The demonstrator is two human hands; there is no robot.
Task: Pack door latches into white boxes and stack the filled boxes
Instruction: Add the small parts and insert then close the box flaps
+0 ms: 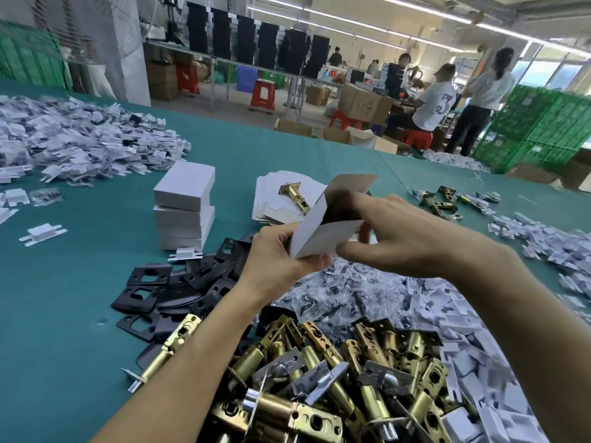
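My left hand (pixel 281 254) grips the lower left corner of an open white box (pixel 323 231) held above the table. My right hand (pixel 393 231) holds the box's right side, fingers curled over its open top; what lies inside is dark and unclear. A stack of three filled white boxes (pixel 185 206) stands to the left. A pile of flat box blanks (pixel 281 193) lies behind, with one brass door latch (pixel 295 196) on it. A heap of brass latches (pixel 335 378) lies in front of me.
Black strike plates (pixel 166 292) lie left of my arm. Small plastic bags (pixel 351 289) and white card inserts (pixel 463 330) spread to the right. A big pile of white inserts (pixel 73 142) sits far left. More latches (pixel 441 199) lie far right. Green crates (pixel 537 129) and people stand beyond the green table (pixel 80 346).
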